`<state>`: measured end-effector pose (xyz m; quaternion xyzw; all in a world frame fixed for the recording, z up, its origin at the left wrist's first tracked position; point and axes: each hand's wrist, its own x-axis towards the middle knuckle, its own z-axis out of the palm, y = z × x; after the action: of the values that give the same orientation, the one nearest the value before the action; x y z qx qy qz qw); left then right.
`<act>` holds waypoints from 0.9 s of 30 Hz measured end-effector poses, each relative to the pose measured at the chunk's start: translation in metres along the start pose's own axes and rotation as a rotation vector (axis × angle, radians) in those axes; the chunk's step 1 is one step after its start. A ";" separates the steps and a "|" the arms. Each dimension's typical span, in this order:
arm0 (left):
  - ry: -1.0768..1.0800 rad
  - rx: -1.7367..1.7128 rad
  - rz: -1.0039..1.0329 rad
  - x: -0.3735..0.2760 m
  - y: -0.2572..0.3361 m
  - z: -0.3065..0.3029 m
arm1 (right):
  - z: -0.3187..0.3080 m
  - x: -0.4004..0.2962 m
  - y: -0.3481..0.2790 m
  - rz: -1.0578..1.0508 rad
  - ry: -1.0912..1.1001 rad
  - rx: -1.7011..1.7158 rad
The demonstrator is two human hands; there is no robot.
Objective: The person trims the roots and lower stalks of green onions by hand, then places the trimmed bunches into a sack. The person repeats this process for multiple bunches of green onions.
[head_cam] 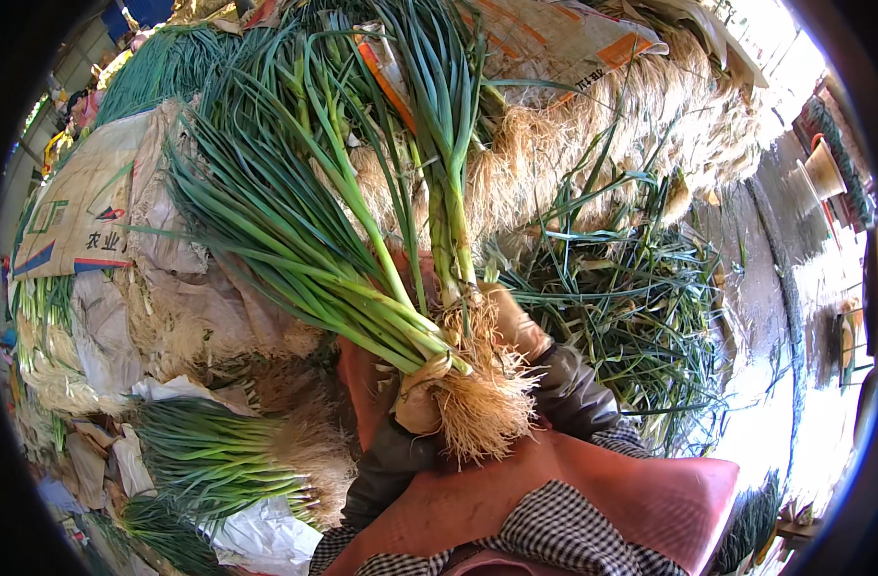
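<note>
My left hand (419,403) is closed around the lower stems of a bunch of green onions (324,288), whose leaves fan to the upper left. Pale stringy roots (482,417) hang beside that hand. At the right, my right hand (514,324) is at the root end of a second, more upright bunch of green onions (450,165); its fingers are mostly hidden behind roots, so its hold is not clear. The two bunches touch at their roots, above a pinkish-red apron (554,475) on my lap.
Stacked green onions with thick roots (583,151) lie ahead, partly under a printed woven sack (554,43). Loose leaves (619,309) are heaped at the right. At the left are another printed sack (86,194) and a pile of green onions (216,453) beside white plastic (266,536).
</note>
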<state>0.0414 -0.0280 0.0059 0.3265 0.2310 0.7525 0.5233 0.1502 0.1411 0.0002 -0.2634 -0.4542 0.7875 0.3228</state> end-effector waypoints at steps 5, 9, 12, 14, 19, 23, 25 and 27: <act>0.069 0.369 -0.004 -0.004 0.006 -0.006 | -0.045 0.002 -0.050 -0.482 0.570 -1.375; 0.067 0.254 -0.161 -0.001 -0.013 -0.012 | 0.034 -0.003 -0.104 -0.273 0.293 -1.108; 0.130 0.249 -0.174 -0.002 -0.025 -0.008 | 0.059 0.045 -0.102 -0.149 0.371 -1.430; 0.212 0.260 -0.204 0.010 -0.008 0.020 | 0.057 0.067 -0.111 -0.099 0.441 -1.573; 0.331 0.208 -0.116 0.013 -0.006 0.028 | 0.040 0.029 -0.099 -0.258 0.371 -1.750; 0.424 0.053 -0.235 0.021 -0.011 0.029 | 0.022 -0.010 -0.099 -0.594 0.542 -1.485; 0.424 0.038 -0.257 0.023 -0.019 0.033 | 0.023 0.007 -0.098 -0.423 0.442 -1.461; 0.310 0.111 -0.173 0.021 -0.029 0.027 | 0.040 0.044 -0.096 -0.103 0.384 -1.616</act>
<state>0.0749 0.0019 0.0092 0.2138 0.3771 0.7320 0.5256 0.1194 0.1883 0.0976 -0.5226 -0.8283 0.1442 0.1417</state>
